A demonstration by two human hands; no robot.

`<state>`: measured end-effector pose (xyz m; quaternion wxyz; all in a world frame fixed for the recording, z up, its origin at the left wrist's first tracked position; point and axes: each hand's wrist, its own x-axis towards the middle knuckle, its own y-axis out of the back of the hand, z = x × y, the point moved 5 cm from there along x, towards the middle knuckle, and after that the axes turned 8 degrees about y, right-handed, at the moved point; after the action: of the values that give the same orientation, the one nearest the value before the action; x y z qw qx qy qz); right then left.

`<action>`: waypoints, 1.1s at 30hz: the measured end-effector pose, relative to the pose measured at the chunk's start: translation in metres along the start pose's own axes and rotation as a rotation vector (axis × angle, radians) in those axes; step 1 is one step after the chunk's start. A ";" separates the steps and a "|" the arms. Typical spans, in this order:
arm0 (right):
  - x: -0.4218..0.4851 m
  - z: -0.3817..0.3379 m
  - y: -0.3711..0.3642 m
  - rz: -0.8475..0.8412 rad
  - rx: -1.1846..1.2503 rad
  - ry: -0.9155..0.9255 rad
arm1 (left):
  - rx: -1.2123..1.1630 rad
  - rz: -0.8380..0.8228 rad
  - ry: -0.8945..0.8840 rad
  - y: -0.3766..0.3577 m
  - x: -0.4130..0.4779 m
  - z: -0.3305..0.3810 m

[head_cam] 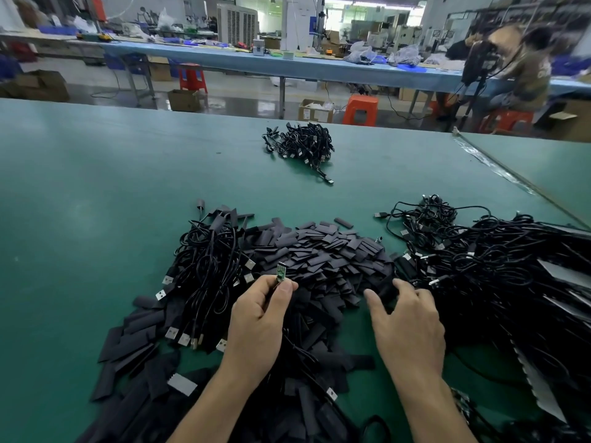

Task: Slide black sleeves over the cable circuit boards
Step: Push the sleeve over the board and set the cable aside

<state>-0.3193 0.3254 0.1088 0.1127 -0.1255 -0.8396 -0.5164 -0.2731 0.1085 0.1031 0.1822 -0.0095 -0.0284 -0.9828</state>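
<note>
Left fingers pinch a flat green circuit board upright.

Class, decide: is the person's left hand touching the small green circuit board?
Touching. The head view shows the left hand pinching the green circuit board at its lower end.

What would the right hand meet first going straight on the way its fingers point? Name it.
The pile of black sleeves: the right hand points forward and slightly left, and its fingers look already at the pile's near edge, though depth is unclear.
</note>
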 end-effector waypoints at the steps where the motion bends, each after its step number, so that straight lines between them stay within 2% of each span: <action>1: 0.000 0.000 0.000 -0.005 -0.019 -0.004 | 0.003 -0.006 -0.004 0.000 0.000 -0.001; 5: 0.002 0.002 0.001 0.017 -0.046 -0.030 | 0.003 -0.012 -0.028 0.000 0.001 -0.003; 10: 0.001 0.005 0.005 0.144 0.081 -0.007 | 0.019 -0.017 -0.016 -0.001 0.002 -0.003; 15: -0.005 0.001 0.015 0.285 0.248 0.159 | 0.044 -0.055 -0.011 -0.004 0.000 0.000; 18: -0.010 -0.002 0.015 0.211 0.444 0.216 | 0.046 -0.089 -0.011 -0.005 -0.002 0.000; 22: -0.015 -0.006 0.008 0.056 0.611 0.217 | 0.045 -0.054 -0.016 -0.002 -0.002 0.004; 29: -0.018 -0.010 0.002 -0.084 0.587 0.262 | 0.144 -0.053 -0.052 -0.003 -0.001 0.001; 33: -0.019 -0.009 -0.002 -0.141 0.594 0.282 | 0.118 -0.045 -0.070 -0.004 -0.003 0.003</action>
<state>-0.3019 0.3148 0.1054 0.2233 0.0436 -0.9362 -0.2680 -0.2716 0.1132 0.1063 0.1592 -0.0323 -0.0928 -0.9823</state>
